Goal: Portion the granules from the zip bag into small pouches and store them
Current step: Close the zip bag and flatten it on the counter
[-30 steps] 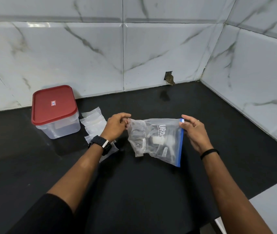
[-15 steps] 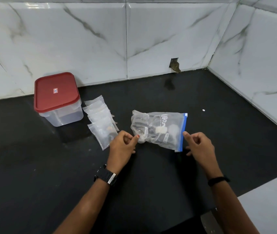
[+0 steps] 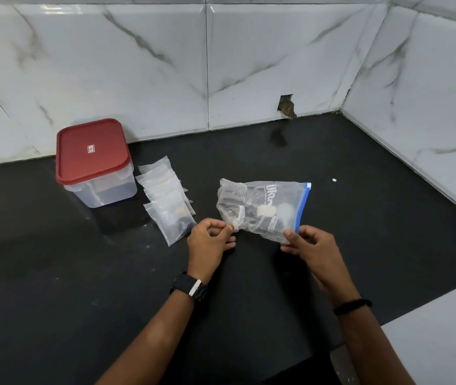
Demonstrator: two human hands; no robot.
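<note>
Both hands pinch the zip bag (image 3: 263, 208) lying on the bench (image 3: 54, 287), left hand (image 3: 210, 243) at its crumpled end, right hand (image 3: 311, 245) by the blue zip strip: thin, floppy, slick film, likely light, so grip the stiffer strip.

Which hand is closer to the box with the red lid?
The left hand. It is nearer the red-lidded box, just past the small pouches. The right hand is farther off, beyond the zip bag.
</note>
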